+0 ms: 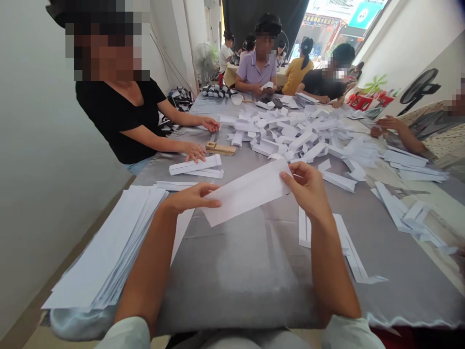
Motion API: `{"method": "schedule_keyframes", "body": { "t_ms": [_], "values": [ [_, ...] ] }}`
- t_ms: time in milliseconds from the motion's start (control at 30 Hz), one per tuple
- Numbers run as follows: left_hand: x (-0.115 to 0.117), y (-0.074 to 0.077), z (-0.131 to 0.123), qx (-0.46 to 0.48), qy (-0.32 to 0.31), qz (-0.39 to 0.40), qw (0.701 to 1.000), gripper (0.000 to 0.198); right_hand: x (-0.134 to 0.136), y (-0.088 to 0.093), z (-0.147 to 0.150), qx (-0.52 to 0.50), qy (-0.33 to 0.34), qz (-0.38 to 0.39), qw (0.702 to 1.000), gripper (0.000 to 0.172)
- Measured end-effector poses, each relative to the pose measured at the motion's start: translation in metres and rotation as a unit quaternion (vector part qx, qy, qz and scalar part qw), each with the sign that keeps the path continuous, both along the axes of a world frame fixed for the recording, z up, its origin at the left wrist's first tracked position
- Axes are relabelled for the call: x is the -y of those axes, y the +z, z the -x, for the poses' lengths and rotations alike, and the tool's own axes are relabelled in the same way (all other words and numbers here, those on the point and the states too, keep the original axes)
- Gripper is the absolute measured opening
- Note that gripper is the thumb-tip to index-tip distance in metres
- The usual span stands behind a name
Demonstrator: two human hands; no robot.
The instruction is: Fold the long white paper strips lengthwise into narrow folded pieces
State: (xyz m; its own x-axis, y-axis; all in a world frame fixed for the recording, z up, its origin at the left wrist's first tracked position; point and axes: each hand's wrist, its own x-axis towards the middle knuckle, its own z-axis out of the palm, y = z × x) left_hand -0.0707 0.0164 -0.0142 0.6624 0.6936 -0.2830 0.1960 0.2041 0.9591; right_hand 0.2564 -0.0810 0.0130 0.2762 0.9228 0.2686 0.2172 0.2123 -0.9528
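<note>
A long white sheet of paper [247,191] is stretched between my two hands above the table, its right end tilted higher than its left. My left hand [194,198] pinches the left end, thumb on top and fingers behind. At the upper right corner, my right hand [305,186] grips the sheet between thumb and fingers. Beside my left forearm lies a fanned stack of white paper sheets [105,247]. Several folded paper strips [348,247] rest by my right forearm, partly hidden behind it.
A large pile of folded white papers [290,131] covers the middle of the grey table [250,291]. Left of it are a small wooden block tool [221,149] and a co-worker's hands [196,151] over folded strips [198,166]. More people sit around the far and right sides.
</note>
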Motion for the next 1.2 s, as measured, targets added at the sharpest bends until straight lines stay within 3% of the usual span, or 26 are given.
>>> {"method": "schedule_keyframes", "body": {
  "t_ms": [67, 167, 267, 367, 600, 1033, 1200],
  "values": [
    [-0.001, 0.004, 0.005, 0.003, 0.009, -0.039, 0.999, 0.054, 0.002, 0.003, -0.003, -0.026, 0.004, 0.001, 1.0, 0.024],
    [-0.001, 0.006, 0.006, 0.015, 0.1, -0.069, 0.992, 0.057, 0.006, 0.008, -0.004, -0.053, 0.016, 0.003, 0.998, 0.024],
    [-0.002, 0.005, 0.003, 0.052, 0.203, -0.06, 0.976, 0.06, 0.008, 0.01, -0.004, -0.064, 0.037, 0.012, 0.997, 0.029],
    [-0.003, 0.006, -0.001, 0.118, 0.242, -0.034, 0.962, 0.054, 0.009, 0.01, -0.002, -0.058, 0.066, 0.028, 0.996, 0.035],
    [-0.005, 0.004, -0.001, 0.202, 0.214, -0.021, 0.955, 0.04, 0.008, 0.007, -0.003, -0.044, 0.063, 0.004, 0.997, 0.014],
    [-0.016, -0.008, 0.004, 0.194, 0.153, 0.007, 0.969, 0.016, 0.003, 0.009, -0.003, -0.117, 0.031, -0.031, 0.992, 0.014],
    [-0.018, -0.005, 0.005, 0.207, 0.149, 0.055, 0.965, 0.046, 0.0, 0.008, -0.001, -0.123, 0.016, -0.038, 0.991, 0.02]
  ]
}}
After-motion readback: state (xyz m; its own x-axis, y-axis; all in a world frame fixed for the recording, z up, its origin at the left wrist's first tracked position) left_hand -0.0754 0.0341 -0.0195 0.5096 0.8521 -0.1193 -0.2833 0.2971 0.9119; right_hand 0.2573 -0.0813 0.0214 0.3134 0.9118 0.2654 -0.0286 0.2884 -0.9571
